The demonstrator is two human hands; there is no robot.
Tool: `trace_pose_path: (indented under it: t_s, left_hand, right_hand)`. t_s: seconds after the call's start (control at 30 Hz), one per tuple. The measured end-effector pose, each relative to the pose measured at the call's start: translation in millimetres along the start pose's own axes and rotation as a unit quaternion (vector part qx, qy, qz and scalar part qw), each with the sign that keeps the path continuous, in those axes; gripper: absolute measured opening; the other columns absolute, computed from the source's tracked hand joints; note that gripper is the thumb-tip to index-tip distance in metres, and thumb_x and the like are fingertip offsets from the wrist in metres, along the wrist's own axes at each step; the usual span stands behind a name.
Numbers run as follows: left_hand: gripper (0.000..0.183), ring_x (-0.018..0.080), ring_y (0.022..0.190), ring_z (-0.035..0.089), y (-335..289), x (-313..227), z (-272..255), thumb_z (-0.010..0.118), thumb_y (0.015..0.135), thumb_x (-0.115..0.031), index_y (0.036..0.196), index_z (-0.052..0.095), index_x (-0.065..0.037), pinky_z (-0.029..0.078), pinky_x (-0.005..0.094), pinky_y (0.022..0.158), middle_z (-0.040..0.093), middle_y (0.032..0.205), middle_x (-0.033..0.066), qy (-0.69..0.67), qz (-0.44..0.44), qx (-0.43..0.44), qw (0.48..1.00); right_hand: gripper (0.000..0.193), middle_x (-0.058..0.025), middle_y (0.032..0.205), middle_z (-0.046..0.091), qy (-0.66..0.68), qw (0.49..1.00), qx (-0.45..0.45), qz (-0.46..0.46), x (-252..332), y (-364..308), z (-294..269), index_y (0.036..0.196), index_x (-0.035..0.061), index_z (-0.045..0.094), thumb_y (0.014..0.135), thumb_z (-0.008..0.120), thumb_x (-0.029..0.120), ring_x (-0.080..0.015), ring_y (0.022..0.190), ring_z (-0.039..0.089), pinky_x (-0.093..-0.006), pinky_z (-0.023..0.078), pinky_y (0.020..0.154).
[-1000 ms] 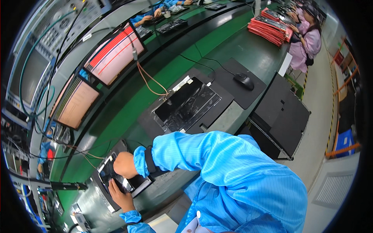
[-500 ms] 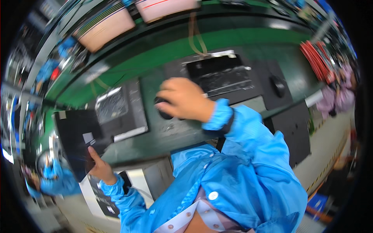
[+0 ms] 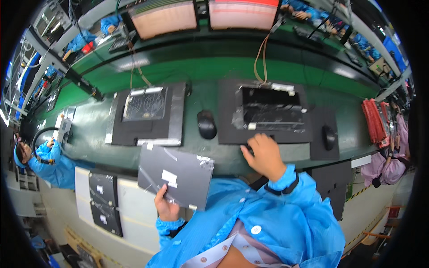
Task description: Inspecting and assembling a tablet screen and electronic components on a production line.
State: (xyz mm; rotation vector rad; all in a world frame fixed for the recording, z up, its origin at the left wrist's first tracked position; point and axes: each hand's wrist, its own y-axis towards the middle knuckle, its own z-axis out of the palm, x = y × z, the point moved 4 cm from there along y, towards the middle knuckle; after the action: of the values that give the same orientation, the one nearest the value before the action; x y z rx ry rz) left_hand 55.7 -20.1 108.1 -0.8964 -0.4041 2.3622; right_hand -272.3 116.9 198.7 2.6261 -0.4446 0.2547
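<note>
My left hand (image 3: pixel 166 209) grips the lower edge of a thin dark grey panel (image 3: pixel 178 163), thumb on its face. The panel carries white labels and strips of clear film, and is held tilted in front of my body, over the table's front edge. My right hand (image 3: pixel 264 156) is empty, its thumb and fingers apart, at the front edge of a black foam mat (image 3: pixel 286 136). On that mat lies a black glossy panel (image 3: pixel 272 107) under clear film. A black mouse (image 3: pixel 207 124) sits left of the mat.
Another foam mat (image 3: pixel 176 116) holds a film-covered panel (image 3: pixel 145 105). A second mouse (image 3: pixel 329 138) and red folders (image 3: pixel 375 120) are at right. Two monitors (image 3: pixel 164 20) stand behind. Two more dark panels (image 3: pixel 105 203) lie at lower left. Other people work around the benches.
My right hand has left the mouse and moved right to the mat's front edge. My left hand has brought the dark grey panel in front of me. The view has turned.
</note>
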Motion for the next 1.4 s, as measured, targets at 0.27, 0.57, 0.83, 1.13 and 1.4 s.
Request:
trace_pose_path:
  t_s: [0.27,0.57,0.83,1.13,1.4]
  left_hand:
    - [0.049,0.0318,0.117,0.062,39.0,43.0,56.2,0.062,0.086,0.002,0.135,0.052,0.003,0.048,0.0452,0.104,0.064,0.124,0.0156,0.095,-0.078,0.1,0.987]
    - [0.045,0.0283,0.119,0.061,57.6,115.1,118.7,0.064,0.093,0.0,0.136,0.053,-0.001,0.048,0.0449,0.103,0.063,0.127,0.0127,0.127,-0.146,0.173,0.966]
    - [0.041,0.024,0.116,0.061,52.8,123.9,119.6,0.066,0.093,-0.002,0.133,0.055,-0.002,0.05,0.0414,0.098,0.064,0.125,0.0099,0.179,-0.14,0.184,0.956]
    - [0.037,0.0202,0.113,0.062,48.0,130.4,117.8,0.066,0.095,-0.001,0.13,0.057,-0.005,0.051,0.0369,0.093,0.064,0.122,0.0073,0.178,-0.117,0.202,0.956]
    - [0.033,0.0185,0.109,0.064,50.8,132.7,116.2,0.067,0.095,-0.002,0.127,0.06,-0.004,0.052,0.0347,0.091,0.067,0.118,0.0065,0.176,-0.129,0.203,0.955]
  right_hand:
    - [0.015,-0.009,0.084,0.054,0.037,0.999,0.017,0.034,-39.6,-65.6,-0.1,0.085,0.0058,0.065,0.082,0.075,0.018,-0.0287,0.082,0.058,-0.0413,0.049,0.072]
    - [0.01,0.0045,0.062,0.052,0.491,0.792,-0.029,0.363,-84.9,-126.2,-46.2,0.094,0.004,0.061,0.092,0.071,0.005,-0.0026,0.054,0.047,-0.0226,0.037,0.049]
    - [0.034,-0.0117,0.099,0.073,0.563,0.816,-0.015,0.131,-11.1,-59.6,-2.2,0.124,-0.0007,0.057,0.092,0.066,0.009,-0.0194,0.083,0.068,-0.0342,0.052,0.072]
    - [0.021,-0.0107,0.076,0.064,0.388,0.92,-0.052,-0.017,11.9,-20.6,26.9,0.101,0.001,0.068,0.081,0.07,0.006,-0.0263,0.063,0.058,-0.0369,0.045,0.062]
    - [0.021,-0.0105,0.075,0.065,0.361,0.929,-0.086,-0.013,14.0,-18.1,29.5,0.098,0.0005,0.068,0.077,0.069,0.004,-0.027,0.063,0.059,-0.0373,0.046,0.063]
